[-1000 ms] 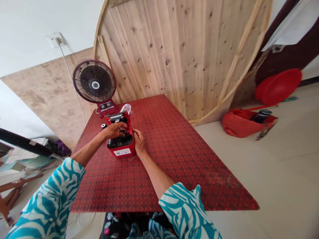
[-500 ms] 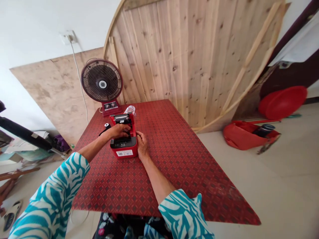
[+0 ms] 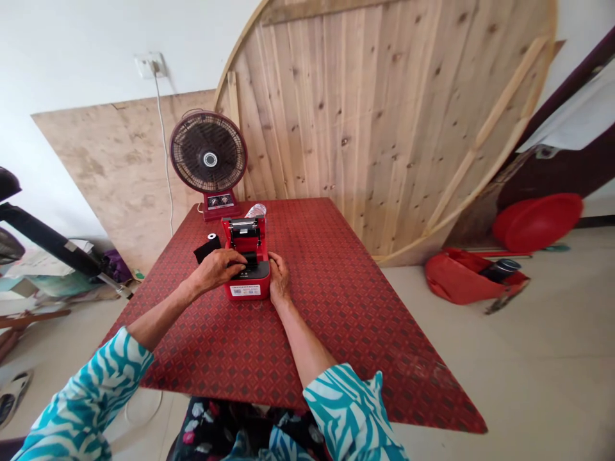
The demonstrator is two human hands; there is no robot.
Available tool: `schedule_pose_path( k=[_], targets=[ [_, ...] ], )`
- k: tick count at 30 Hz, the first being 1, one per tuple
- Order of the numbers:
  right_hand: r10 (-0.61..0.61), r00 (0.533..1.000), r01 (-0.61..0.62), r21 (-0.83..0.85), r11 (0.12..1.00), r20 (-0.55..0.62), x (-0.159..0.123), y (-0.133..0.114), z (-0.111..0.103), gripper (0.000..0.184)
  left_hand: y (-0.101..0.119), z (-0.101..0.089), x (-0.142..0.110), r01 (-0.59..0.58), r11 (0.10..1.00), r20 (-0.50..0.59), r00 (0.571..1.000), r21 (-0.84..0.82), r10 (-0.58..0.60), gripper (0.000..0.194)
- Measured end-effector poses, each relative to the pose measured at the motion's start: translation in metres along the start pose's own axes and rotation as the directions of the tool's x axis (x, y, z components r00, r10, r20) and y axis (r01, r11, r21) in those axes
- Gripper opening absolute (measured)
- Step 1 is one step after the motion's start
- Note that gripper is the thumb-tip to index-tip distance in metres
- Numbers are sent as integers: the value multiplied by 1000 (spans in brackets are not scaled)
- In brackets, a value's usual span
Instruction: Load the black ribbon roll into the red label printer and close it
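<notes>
A red and black label printer (image 3: pixel 247 287) stands on the table with its lid (image 3: pixel 245 228) raised at the back. My left hand (image 3: pixel 222 266) reaches over it from the left. Its fingers are pinched together at the front of the opening, on something too small to make out. My right hand (image 3: pixel 279 278) holds the printer's right side, its fingers curled along the casing. Left of the printer lies a black ribbon roll (image 3: pixel 207 247) with a white core end showing. Much of the printer's inside is behind my left fingers.
The table (image 3: pixel 336 307) has a red patterned top. A dark red fan (image 3: pixel 209 160) stands at its back left, and a clear plastic item (image 3: pixel 256 210) lies behind the printer. A large round wooden board (image 3: pixel 375 115) leans against the wall. On the floor at right is a red bag (image 3: pixel 451 275).
My left hand has drawn back from deep inside the printer to the front of its opening, uncovering the raised lid. My right hand stays on the printer's side. The view has shifted slightly.
</notes>
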State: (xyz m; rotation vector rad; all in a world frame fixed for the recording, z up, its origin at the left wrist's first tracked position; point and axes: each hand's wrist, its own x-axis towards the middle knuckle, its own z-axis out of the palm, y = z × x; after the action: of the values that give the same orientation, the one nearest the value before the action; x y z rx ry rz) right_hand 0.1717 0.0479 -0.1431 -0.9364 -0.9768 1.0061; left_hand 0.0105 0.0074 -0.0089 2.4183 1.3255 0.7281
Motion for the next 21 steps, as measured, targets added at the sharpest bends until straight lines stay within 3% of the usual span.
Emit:
schedule_pose_path(
  k=[6,9,15,21],
  targets=[
    [18,1000,-18,16,1000,7,0,3,0,35,-1,1,-11,-59,989,-127,989,137,76,10],
    [15,1000,-15,15,1000,0,1,2,0,34,4,5,-23,-139,972,-133,977,187,165,10],
    [16,1000,-16,10,1000,-16,0,-1,0,32,12,16,-39,-183,950,-163,960,254,229,16],
    [96,995,-96,21,995,-21,12,2,-1,43,4,34,-49,-208,917,-318,892,340,320,11]
  ],
)
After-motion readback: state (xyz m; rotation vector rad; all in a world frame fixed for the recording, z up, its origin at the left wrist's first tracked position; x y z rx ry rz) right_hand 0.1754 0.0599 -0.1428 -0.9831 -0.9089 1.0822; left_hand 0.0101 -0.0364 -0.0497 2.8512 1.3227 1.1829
